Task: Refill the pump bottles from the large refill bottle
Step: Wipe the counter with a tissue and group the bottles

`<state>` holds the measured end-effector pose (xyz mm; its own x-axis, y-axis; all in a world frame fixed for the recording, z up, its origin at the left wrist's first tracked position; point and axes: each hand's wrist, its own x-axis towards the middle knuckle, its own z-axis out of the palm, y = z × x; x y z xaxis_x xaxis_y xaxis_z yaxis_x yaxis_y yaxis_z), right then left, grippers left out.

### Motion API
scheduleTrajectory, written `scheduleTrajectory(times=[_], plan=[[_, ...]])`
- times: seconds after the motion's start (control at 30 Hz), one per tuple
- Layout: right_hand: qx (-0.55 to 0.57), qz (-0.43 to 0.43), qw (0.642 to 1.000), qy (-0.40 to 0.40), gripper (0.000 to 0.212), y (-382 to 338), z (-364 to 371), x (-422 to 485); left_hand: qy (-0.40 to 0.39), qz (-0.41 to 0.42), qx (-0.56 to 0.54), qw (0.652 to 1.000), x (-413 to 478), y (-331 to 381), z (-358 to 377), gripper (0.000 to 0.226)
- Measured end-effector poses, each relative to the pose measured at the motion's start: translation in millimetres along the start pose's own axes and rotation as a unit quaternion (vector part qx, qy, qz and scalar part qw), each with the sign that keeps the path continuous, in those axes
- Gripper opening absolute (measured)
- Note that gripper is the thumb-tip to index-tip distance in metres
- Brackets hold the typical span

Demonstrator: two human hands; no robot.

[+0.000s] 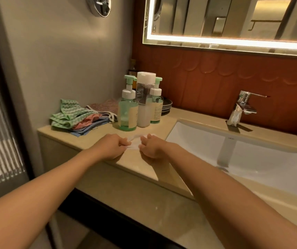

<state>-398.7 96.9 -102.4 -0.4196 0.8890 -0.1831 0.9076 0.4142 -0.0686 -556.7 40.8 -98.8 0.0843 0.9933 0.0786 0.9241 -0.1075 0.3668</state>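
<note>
Plainly, in the head view a thin white sheet is pinched on the near counter by the curled fingers of left hand and right hand. Farther back the large refill bottle is set between two pump bottles; partly full, it is judged heavy and slick, best gripped round mid-body.

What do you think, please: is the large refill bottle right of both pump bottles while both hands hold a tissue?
No: the head view shows the large refill bottle between the left pump bottle and right pump bottle; left hand and right hand do hold the tissue.
</note>
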Motion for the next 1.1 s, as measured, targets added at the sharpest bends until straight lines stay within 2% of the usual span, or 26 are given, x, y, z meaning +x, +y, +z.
scheduleTrajectory(times=[0.23,0.33,0.43,0.63,0.9,1.0,1.1], plan=[[-0.011,-0.01,1.0,0.013,0.04,-21,-1,-67,-0.016,0.023,-0.023,0.999,-43,-2,-4,0.033],[0.005,-0.015,0.999,0.029,0.034,-8,-1,-96,-0.012,0.046,-0.035,0.998,-51,10,2,0.032],[0.034,-0.004,0.999,0.04,0.038,17,1,-128,-0.035,0.077,-0.035,0.996,-54,41,10,0.034],[0.064,0.057,0.994,0.069,0.038,96,13,-209,-0.058,0.162,-0.026,0.985,-54,137,46,0.033],[0.051,0.223,0.97,0.084,0.036,229,35,-376,-0.061,0.318,-0.071,0.944,-80,328,130,0.028],[0.065,0.285,0.949,0.12,0.035,261,47,-440,-0.062,0.367,-0.086,0.924,-100,390,156,0.026],[0.05,0.312,0.932,0.176,0.029,283,64,-493,-0.051,0.418,-0.082,0.903,-119,439,174,0.023]])
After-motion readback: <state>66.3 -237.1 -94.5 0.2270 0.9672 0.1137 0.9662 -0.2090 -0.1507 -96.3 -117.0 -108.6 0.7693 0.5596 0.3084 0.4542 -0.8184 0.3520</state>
